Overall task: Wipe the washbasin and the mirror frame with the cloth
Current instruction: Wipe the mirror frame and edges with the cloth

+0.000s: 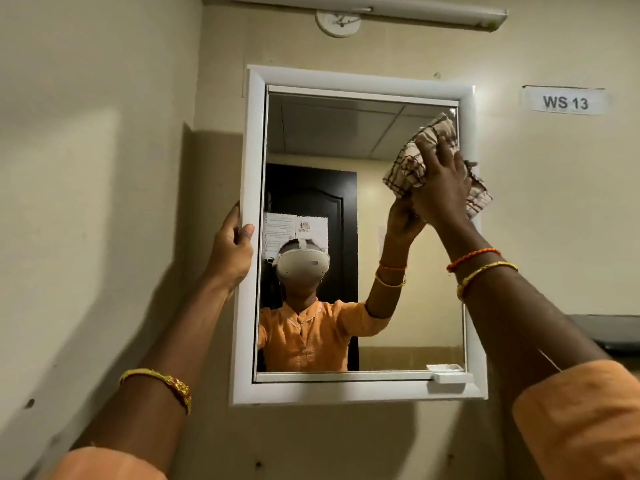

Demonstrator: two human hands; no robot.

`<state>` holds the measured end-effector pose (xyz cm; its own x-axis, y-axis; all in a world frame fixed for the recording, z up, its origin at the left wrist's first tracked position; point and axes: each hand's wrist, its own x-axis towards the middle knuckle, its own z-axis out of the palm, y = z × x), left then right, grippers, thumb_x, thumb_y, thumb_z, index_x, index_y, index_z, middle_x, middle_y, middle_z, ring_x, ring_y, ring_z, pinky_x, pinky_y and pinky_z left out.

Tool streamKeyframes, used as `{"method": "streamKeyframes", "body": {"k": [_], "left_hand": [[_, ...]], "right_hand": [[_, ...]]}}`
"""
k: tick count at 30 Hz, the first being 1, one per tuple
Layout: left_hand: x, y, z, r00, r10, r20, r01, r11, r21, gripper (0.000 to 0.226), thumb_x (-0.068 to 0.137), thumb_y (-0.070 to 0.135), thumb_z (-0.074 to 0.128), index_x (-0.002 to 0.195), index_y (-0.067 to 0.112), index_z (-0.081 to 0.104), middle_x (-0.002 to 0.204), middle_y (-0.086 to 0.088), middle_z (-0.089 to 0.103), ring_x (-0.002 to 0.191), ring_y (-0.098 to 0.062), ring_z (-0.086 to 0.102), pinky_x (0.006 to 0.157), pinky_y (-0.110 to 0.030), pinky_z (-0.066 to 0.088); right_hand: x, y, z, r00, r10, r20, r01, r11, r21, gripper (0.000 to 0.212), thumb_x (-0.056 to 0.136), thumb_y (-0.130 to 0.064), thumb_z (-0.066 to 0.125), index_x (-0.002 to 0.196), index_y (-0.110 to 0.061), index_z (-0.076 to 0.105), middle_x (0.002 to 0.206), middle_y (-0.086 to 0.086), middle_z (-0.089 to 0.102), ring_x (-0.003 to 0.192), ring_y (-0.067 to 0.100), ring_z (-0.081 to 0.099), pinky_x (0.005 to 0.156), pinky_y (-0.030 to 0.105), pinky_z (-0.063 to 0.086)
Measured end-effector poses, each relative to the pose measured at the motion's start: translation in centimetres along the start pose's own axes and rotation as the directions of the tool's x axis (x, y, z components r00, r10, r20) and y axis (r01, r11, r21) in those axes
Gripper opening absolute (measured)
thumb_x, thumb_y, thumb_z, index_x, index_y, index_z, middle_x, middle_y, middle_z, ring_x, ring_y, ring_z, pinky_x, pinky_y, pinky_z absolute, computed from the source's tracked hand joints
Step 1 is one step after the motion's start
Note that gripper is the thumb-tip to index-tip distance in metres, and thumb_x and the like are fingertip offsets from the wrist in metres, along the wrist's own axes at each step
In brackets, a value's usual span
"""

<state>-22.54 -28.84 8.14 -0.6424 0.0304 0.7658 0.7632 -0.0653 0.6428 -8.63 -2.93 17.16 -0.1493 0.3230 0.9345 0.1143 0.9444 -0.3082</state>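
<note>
A white-framed mirror (360, 83) hangs on the beige wall in front of me. My left hand (232, 247) grips the frame's left edge about halfway up, thumb on the front. My right hand (441, 188) holds a bunched checked cloth (408, 164) and presses it against the mirror's upper right side, by the right edge of the frame. The cloth sticks out above and to both sides of the hand. The washbasin is out of view.
A tube light (381, 8) and a round fitting (337, 24) sit above the mirror. A "WS 13" label (565, 102) is on the wall to the right. A dark fixture (609, 332) juts from the right wall lower down. A small white ledge (450, 377) sits at the frame's lower right.
</note>
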Motion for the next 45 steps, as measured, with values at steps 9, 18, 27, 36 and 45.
{"method": "streamKeyframes", "body": {"k": [9,18,27,36,45], "left_hand": [[-0.5,0.2,0.2,0.996,0.044,-0.079,-0.038,0.997,0.068,0.048,0.1,0.018,0.041,0.146,0.016,0.032,0.148,-0.006,0.042,0.134,-0.022,0.042,0.11,-0.03,0.034],[-0.2,-0.6,0.0,0.994,0.068,-0.081,-0.064,0.997,0.045,0.047,0.099,0.021,0.043,0.145,0.018,0.034,0.142,-0.012,0.049,0.13,-0.03,0.047,0.11,-0.045,0.038],[-0.2,-1.2,0.4,0.99,0.094,-0.102,-0.093,0.996,0.014,0.046,0.1,0.02,0.04,0.145,0.019,0.034,0.146,-0.008,0.044,0.134,-0.028,0.044,0.111,-0.047,0.037],[-0.3,-0.9,0.0,0.995,0.07,-0.064,-0.07,0.998,0.007,0.049,0.099,0.018,0.043,0.147,0.019,0.031,0.147,-0.011,0.044,0.134,-0.028,0.043,0.113,-0.044,0.034],[0.0,-1.1,-0.3,0.997,0.04,-0.067,-0.048,0.992,-0.117,0.05,0.097,0.016,0.049,0.145,0.021,0.035,0.147,0.002,0.042,0.13,-0.011,0.045,0.105,-0.02,0.033]], "right_hand": [[-3.8,-7.9,4.0,0.933,-0.34,0.12,0.346,0.938,-0.034,0.079,0.083,-0.002,0.056,0.146,-0.039,0.026,0.161,0.0,0.006,0.144,0.042,0.001,0.111,0.066,0.011],[-1.2,-0.8,0.0,0.995,-0.081,0.054,0.09,0.977,-0.194,0.08,0.083,-0.01,0.059,0.149,-0.035,0.02,0.16,0.005,0.009,0.142,0.042,0.014,0.108,0.061,0.025],[-0.7,2.1,-3.1,0.991,0.061,0.118,-0.028,0.965,-0.262,0.065,0.084,-0.017,0.06,0.14,-0.035,0.033,0.147,0.008,0.035,0.123,0.045,0.036,0.097,0.058,0.031],[-3.9,3.2,-2.9,0.992,0.028,0.124,-0.005,0.984,-0.178,0.074,0.079,-0.018,0.062,0.142,-0.033,0.028,0.15,0.007,0.03,0.12,0.046,0.037,0.09,0.051,0.042],[-7.9,3.6,0.0,0.971,0.204,0.12,-0.212,0.976,0.052,0.092,0.081,-0.006,0.063,0.15,-0.035,0.01,0.161,0.005,-0.006,0.145,0.037,-0.009,0.116,0.059,0.004]]}}
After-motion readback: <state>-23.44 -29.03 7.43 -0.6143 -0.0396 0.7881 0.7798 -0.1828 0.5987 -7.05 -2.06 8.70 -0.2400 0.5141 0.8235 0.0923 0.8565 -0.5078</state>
